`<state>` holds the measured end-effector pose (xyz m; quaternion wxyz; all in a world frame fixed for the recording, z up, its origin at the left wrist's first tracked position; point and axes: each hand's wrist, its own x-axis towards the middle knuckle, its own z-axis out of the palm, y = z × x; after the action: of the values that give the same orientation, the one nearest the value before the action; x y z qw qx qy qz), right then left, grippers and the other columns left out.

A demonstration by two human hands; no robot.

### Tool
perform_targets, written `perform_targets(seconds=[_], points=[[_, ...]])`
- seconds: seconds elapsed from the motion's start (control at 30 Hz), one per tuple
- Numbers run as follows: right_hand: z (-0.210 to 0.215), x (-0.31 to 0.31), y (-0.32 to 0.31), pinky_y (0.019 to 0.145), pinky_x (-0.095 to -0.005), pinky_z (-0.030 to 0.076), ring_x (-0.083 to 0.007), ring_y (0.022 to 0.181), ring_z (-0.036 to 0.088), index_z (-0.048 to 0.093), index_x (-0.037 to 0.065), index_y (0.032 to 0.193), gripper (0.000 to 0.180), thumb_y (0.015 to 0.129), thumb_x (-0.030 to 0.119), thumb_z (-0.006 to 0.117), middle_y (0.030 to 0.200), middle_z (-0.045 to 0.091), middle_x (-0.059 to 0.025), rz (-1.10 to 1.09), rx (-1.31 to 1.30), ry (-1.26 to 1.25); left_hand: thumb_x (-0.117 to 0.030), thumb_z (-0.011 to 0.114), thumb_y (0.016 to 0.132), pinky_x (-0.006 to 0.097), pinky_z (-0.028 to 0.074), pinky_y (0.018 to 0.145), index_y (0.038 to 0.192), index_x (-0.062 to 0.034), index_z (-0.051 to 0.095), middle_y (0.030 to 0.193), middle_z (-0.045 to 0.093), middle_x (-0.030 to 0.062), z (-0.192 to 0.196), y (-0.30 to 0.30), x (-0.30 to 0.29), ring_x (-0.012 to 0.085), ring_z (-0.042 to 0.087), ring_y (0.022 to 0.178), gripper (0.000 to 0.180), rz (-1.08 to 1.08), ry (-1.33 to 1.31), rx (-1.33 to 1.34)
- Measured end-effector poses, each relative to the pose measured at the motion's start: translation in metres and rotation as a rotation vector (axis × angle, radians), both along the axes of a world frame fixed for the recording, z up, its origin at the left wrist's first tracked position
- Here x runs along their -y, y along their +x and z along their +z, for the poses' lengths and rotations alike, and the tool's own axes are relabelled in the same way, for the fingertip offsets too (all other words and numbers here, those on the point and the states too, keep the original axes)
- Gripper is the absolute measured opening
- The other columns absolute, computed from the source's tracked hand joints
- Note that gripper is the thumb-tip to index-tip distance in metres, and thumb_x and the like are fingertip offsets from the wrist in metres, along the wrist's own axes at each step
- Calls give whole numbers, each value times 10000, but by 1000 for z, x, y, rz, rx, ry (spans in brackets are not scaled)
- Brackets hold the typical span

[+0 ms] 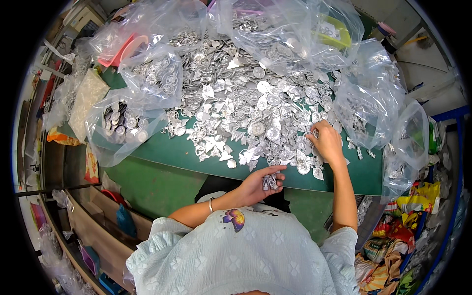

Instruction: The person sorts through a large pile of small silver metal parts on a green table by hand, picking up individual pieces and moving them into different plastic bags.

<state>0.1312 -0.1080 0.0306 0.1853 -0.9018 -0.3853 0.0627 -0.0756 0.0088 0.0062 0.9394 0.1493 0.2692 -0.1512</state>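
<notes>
A wide heap of silver-coloured metal charms point(275, 113), many round and some leaf-like or irregular, covers the green tabletop point(167, 159). My left hand point(255, 188) is palm up at the table's near edge. Its fingers curl around several small silver metal pieces point(271, 181), whose exact shape is hard to make out. At the right side of the heap, my right hand point(328, 142) reaches down with its fingertips pinched together among the charms. What lies between those fingertips is mostly hidden by the hand.
Clear plastic bags of metal pieces stand around the heap, including one at left point(125, 123) and one at right point(368, 98). A pink scoop point(118, 54) and a yellow-green basket point(339, 37) sit farther back. Open drawers point(98, 221) are at lower left, colourful packages point(393, 236) at lower right.
</notes>
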Motion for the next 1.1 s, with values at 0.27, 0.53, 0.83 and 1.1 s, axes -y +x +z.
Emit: perform_targets(seconds=[0.27, 0.53, 0.83, 1.1], points=[[11, 25, 21, 435, -169, 305, -83, 608, 464, 521, 43, 917, 163, 791, 97, 609, 730, 522, -24, -199, -1105, 744, -170, 461, 880, 284, 454, 729, 1149, -33, 495, 853, 543, 32, -1, -2, -1, 136, 515, 739, 303, 21, -23, 12], [-10, 41, 30, 421, -242, 366, -168, 624, 523, 559, 40, 1020, 229, 803, 107, 585, 741, 541, -59, 38, -1339, 713, -170, 459, 882, 281, 455, 731, 1153, -34, 494, 862, 544, 30, 3, 0, -1, 138, 519, 746, 306, 0, -12, 5], [4, 17, 0, 620, -393, 459, -297, 711, 585, 640, 96, 858, 169, 699, 149, 660, 805, 569, -102, 62, 145, -153, -164, 450, 881, 286, 463, 747, 1154, -35, 496, 870, 545, 35, -2, -1, -1, 150, 528, 769, 305, 15, -12, 18], [-6, 26, 19, 645, -381, 438, -297, 757, 579, 616, 50, 771, 117, 686, 117, 660, 825, 581, -107, 31, -78, 25, -164, 451, 880, 284, 463, 737, 1146, -38, 499, 863, 544, 33, -3, -2, -1, 151, 527, 765, 298, 13, -6, 18]])
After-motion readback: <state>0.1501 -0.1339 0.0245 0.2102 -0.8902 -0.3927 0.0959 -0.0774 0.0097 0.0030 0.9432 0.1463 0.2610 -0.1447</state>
